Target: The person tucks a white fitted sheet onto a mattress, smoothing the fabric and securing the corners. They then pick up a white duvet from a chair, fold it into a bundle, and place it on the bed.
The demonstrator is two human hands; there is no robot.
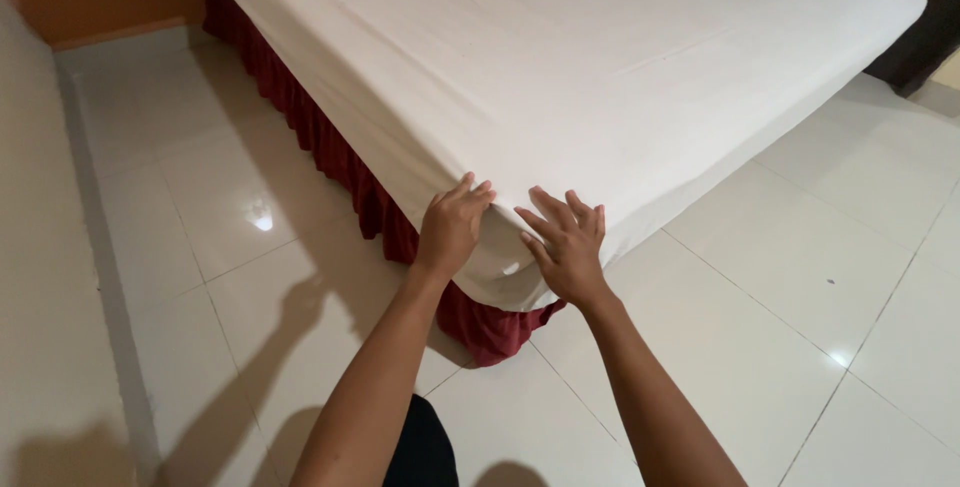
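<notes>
White fitted sheet [600, 57] covers the mattress [560, 162] across the upper middle of the head view, pulled smooth over the top and down the sides to the near corner. At that corner both hands press on the cloth. The left hand [452, 230] lies on the left face of the corner, fingers together and slightly bent, thumb up near the top edge; it seems to rest flat on the sheet rather than pinch it, though the palm side is hidden. The right hand [568, 245] lies just beside it on the right face, fingers spread wide and flat against the cloth, gripping nothing. The two hands are near each other but apart. Below the corner a dark red bed skirt [340, 162] hangs in gathers, running back along the left side of the bed down to the glossy pale tiled floor [800, 287]. An orange-brown wall base [110, 2] shows at far upper left.
</notes>
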